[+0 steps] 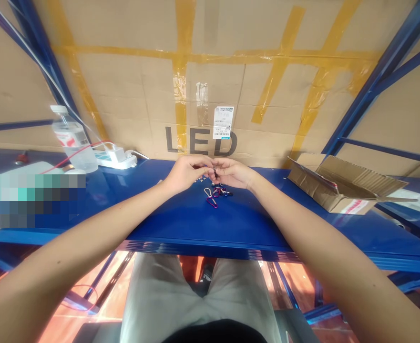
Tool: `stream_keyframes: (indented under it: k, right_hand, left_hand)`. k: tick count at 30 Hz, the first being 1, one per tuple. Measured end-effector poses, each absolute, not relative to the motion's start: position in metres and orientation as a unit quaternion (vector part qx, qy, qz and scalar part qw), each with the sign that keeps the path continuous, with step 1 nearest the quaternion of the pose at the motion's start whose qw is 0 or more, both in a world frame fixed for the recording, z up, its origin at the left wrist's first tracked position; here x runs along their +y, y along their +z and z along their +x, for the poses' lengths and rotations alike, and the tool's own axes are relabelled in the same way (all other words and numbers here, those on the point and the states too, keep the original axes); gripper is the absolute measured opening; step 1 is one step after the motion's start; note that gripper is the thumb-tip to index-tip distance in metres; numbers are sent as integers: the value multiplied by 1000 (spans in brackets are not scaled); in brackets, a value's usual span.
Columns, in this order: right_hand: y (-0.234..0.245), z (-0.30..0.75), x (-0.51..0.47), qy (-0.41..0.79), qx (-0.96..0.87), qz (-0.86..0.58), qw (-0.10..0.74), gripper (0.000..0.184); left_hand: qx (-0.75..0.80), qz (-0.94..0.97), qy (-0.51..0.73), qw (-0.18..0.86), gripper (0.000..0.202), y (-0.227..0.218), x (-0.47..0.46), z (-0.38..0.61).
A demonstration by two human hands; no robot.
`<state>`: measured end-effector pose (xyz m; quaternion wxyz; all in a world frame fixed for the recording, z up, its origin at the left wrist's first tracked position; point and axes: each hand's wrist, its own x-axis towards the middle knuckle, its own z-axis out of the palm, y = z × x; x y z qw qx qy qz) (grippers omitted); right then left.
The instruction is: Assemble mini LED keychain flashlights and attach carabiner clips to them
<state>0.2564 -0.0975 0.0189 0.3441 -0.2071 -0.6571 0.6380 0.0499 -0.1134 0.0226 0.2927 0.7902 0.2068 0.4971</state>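
Note:
My left hand (191,174) and my right hand (232,173) meet above the blue shelf top, with thumbs and fingertips pinched together. Between them is a small dark piece (215,172), too small and blurred to name; both hands appear closed on it. Just below, on the blue surface, lies a little pile of coloured carabiners (217,191), among them purple, silver and dark blue ones. A few tiny shiny pieces (199,179) lie beneath my left fingers, partly hidden by them.
An open cardboard box (349,193) stands on the right. To the left are a plastic bottle (74,140), a white power strip (118,159) with cables and a blurred-out patch. A large taped carton (141,105) rises behind, between blue metal posts.

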Motion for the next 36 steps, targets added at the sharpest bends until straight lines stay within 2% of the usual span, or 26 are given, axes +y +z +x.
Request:
stream_keyframes:
  k: [5, 11, 16, 20, 23, 29, 36]
  right_hand:
    - [26, 264, -97, 594, -688, -207, 361, 21]
    - [26, 268, -95, 566, -709, -225, 355, 20]
    - [20, 268, -91, 539, -721, -249, 356, 18]
    - [9, 265, -83, 447, -759, -318, 351, 17]
    - [1, 261, -77, 397, -783, -344, 332, 16]
    - [-7, 259, -70, 305, -813, -365, 334, 15]
    - [-8, 260, -67, 300, -817, -364, 331, 19]
  left_hand:
    - [193, 810, 491, 255, 23, 28, -113, 44]
    - [187, 838, 477, 188, 16, 30, -117, 46]
    - [265, 838, 471, 79, 20, 30, -97, 30]
    - [363, 879, 302, 63, 22, 22, -66, 6]
    - [348, 915, 193, 56, 24, 13, -56, 3]
    - [288, 943, 157, -61, 27, 1, -56, 30]
    - [305, 944, 121, -28, 21, 5, -51, 37]
